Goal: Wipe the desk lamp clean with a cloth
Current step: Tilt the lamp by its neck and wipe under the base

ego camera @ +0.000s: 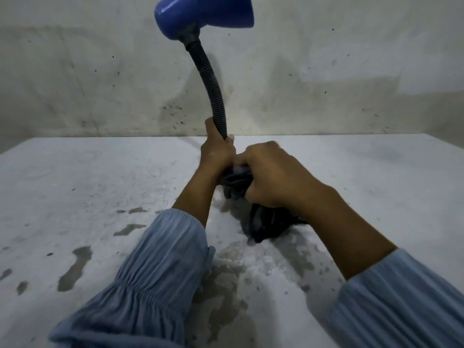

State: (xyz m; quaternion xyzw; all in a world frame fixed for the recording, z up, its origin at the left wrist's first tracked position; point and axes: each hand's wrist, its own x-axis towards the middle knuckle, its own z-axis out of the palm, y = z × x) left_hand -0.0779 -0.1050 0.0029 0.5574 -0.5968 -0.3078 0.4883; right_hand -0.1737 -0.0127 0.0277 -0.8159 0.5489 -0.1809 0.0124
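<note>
The lamp neck (211,84) is held low by the left hand (217,151) above the bench (75,184), before the wall (326,71), with the cloth (237,184) gripped just right by the right hand (271,174).

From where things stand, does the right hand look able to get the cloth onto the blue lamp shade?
Probably yes. The right hand grips the dark cloth low by the lamp's foot, while the left hand holds the flexible neck. Nothing stands between it and the shade, which sits high, so it means a long upward reach.
</note>
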